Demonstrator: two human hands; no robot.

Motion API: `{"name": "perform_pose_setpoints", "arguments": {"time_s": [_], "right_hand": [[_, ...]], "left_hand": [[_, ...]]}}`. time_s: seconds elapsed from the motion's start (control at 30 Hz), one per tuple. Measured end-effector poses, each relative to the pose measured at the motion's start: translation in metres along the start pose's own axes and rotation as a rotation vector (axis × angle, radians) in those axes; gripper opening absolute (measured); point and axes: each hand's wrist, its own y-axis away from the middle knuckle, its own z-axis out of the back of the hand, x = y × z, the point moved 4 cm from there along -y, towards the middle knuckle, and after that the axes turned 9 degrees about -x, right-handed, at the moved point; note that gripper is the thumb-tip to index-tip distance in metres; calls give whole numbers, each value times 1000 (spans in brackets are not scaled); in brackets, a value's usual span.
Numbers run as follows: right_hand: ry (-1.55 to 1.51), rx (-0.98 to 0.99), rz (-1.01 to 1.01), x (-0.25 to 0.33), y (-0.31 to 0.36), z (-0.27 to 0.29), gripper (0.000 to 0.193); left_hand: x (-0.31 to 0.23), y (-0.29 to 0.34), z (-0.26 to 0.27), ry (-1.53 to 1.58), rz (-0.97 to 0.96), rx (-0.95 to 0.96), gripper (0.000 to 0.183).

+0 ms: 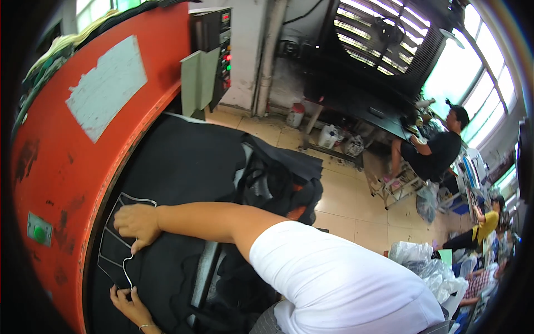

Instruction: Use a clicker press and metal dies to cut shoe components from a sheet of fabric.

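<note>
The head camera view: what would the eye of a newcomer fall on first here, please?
Most likely the large orange panel, which dominates the left side and carries a pale, ragged-edged patch. Next, probably the white sleeve crossing the lower middle, its bare forearm ending in the right hand over a thin metal frame on black material. The left hand is by the frame's near end, at lower left.

Seated person in black (pixel 445 150), red-topped bucket (pixel 296 116), plastic bags (pixel 439 273)
</note>
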Motion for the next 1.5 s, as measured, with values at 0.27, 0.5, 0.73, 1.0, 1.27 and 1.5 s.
{"name": "perform_pose_setpoints", "arguments": {"time_s": [0.27,0.5,0.73,1.0,1.27,1.5], "right_hand": [[-16,919,-342,-8,-60,19,59],[-292,422,-455,12,-50,43,37],[-514,-762,-897,4,-19,150,27],[-701,-847,-1813,-88,87,68,22],[-174,-136,-1218,-115,145,184,50],[-601,-65,-1607,-243,281,186,47]], "left_hand": [[-44,-72,47,41,-230,-71,16],[23,-60,-28,178,-231,-274,52],[-51,-37,-39,-192,-163,118,40],[-38,-32,-44,-255,-188,116,42],[-36,-31,-28,-206,-100,67,43],[-243,23,-89,130,-392,0,23]]}}
